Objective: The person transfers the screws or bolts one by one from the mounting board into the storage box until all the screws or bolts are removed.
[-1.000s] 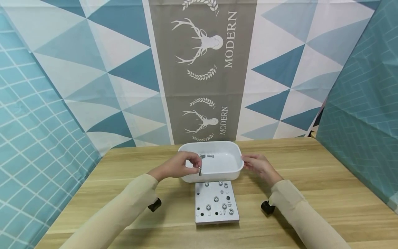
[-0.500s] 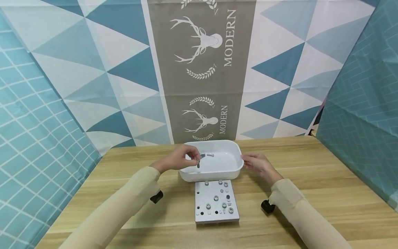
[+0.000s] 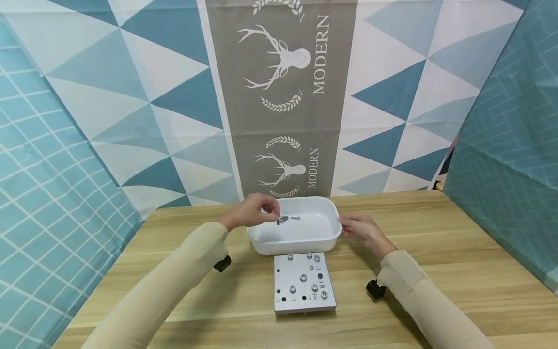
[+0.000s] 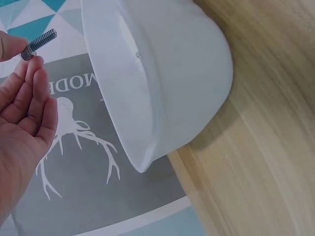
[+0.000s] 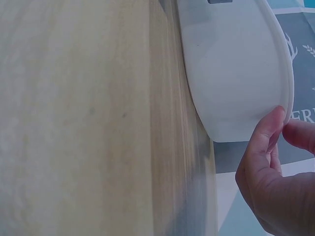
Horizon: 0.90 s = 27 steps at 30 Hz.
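Between thumb and fingertips, my left hand [image 3: 257,210] pinches a small metal screw [image 4: 42,43] by its head, threaded end pointing away from the palm in the left wrist view. That hand is above the left part of a white plastic tray [image 3: 296,246]. At the tray's right end, my right hand [image 3: 361,230] pinches the rim between thumb and fingers. Loose screws [image 3: 295,217] lie on the tray's floor. In front of the tray is a silver metal plate [image 3: 301,303] with several socket-head screws standing in it and some dark holes.
A wooden table [image 3: 414,232] carries everything. Behind it hangs a patterned cloth [image 3: 287,121], with blue cloths on the left and right sides. Black devices [image 3: 223,263] are strapped at both wrists.
My left hand has moved away from the tray's front edge, further back over the tray, carrying the screw. My right hand keeps its grip on the rim.
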Each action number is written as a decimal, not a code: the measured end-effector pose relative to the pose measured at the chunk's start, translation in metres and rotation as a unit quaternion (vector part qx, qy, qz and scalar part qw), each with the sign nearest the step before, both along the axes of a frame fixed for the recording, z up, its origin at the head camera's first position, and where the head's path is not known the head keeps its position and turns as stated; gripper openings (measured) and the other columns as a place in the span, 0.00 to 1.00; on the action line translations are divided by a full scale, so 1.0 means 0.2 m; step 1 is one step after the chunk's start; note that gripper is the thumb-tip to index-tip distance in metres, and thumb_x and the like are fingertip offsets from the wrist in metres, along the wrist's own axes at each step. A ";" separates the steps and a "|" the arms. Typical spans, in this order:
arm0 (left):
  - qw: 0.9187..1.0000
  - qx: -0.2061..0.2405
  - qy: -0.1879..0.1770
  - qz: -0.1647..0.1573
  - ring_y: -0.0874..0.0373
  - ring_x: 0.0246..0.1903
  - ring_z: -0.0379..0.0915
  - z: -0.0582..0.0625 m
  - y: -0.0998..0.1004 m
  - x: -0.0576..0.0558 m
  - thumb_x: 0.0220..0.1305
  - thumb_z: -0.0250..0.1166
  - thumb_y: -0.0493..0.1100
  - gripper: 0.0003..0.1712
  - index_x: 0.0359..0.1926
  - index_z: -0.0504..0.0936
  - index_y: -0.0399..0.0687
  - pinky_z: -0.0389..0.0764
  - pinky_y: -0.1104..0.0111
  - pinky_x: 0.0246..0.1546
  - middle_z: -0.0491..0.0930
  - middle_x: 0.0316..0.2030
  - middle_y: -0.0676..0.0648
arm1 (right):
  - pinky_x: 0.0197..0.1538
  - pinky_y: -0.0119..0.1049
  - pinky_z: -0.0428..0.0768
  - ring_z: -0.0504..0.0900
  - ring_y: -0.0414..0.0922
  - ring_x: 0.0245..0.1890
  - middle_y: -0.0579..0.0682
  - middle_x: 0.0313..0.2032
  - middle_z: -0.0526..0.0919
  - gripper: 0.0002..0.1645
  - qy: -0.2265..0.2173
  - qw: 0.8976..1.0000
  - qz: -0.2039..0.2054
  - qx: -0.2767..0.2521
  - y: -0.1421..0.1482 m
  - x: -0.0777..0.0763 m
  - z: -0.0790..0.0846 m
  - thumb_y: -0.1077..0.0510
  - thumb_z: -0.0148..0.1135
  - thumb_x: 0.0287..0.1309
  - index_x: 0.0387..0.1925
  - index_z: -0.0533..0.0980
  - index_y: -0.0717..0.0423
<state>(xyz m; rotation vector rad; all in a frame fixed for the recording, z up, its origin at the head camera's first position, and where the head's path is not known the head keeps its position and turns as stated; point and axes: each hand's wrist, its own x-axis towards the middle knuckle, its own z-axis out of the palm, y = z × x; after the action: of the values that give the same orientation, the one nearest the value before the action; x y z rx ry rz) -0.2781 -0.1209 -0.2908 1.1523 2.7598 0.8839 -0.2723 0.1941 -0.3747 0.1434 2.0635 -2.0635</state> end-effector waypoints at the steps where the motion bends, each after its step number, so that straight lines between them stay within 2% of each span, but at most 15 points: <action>1: 1.000 -0.003 0.002 0.002 0.65 0.30 0.74 0.01 0.00 0.00 0.57 0.62 0.36 0.02 0.31 0.81 0.43 0.78 0.71 0.38 0.82 0.28 0.49 | 0.36 0.24 0.82 0.80 0.33 0.26 0.42 0.26 0.81 0.28 0.000 1.000 0.000 0.000 0.00 0.00 0.00 0.62 0.56 0.64 0.59 0.65 0.78; 9: 0.999 -0.024 0.010 0.018 0.64 0.30 0.73 0.03 0.03 -0.07 0.57 0.63 0.37 0.02 0.31 0.81 0.43 0.75 0.75 0.35 0.82 0.27 0.48 | 0.35 0.23 0.81 0.80 0.33 0.26 0.43 0.27 0.82 0.30 0.002 1.000 0.007 -0.005 0.00 0.01 0.01 0.62 0.56 0.64 0.61 0.62 0.79; 15: 0.999 -0.034 0.018 0.018 0.64 0.28 0.71 0.04 0.05 -0.11 0.56 0.63 0.37 0.02 0.30 0.82 0.44 0.74 0.76 0.33 0.82 0.27 0.48 | 0.34 0.23 0.81 0.80 0.32 0.26 0.42 0.25 0.81 0.30 0.005 1.000 0.011 -0.011 0.00 0.01 0.00 0.63 0.54 0.65 0.61 0.61 0.80; 27: 0.998 -0.066 -0.002 0.025 0.64 0.28 0.74 0.05 0.06 -0.18 0.54 0.65 0.37 0.02 0.30 0.82 0.42 0.75 0.77 0.33 0.83 0.28 0.47 | 0.35 0.24 0.82 0.80 0.33 0.26 0.42 0.26 0.82 0.29 0.003 1.000 0.005 -0.001 0.00 0.01 0.01 0.63 0.56 0.64 0.60 0.64 0.79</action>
<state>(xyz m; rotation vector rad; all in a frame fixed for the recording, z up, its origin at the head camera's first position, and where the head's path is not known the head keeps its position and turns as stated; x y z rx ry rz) -0.3146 -0.1098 -0.2817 1.0619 2.8063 0.6952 -0.2707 0.1938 -0.3732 0.1265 2.0610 -2.0642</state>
